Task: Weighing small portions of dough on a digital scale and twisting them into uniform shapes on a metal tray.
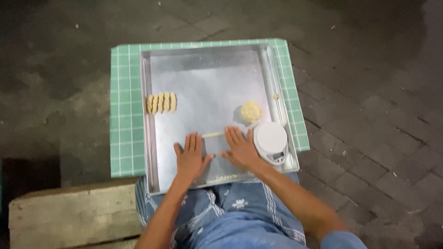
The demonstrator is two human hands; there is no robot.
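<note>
Both palms flat, fingers spread: left hand (190,157) and right hand (240,150) rolling a thin pale dough rope (212,135) on the silver metal tray (207,78). Four ridged dough pieces (161,103) done far left; yellow dough lump (251,111) left, beside the round white scale (271,140).

We see both forearms bare, no watch, ring or bracelet on the left hand (190,157) or the right hand (240,150). We note a light blue short sleeve (344,240) only at the right upper arm, plain fabric, cut off by the frame's lower edge. Over our lap we wear a blue garment (235,216) printed with white flower shapes and pale wavy bands, loosely draped and creased; its lower middle part looks plainer blue.
</note>
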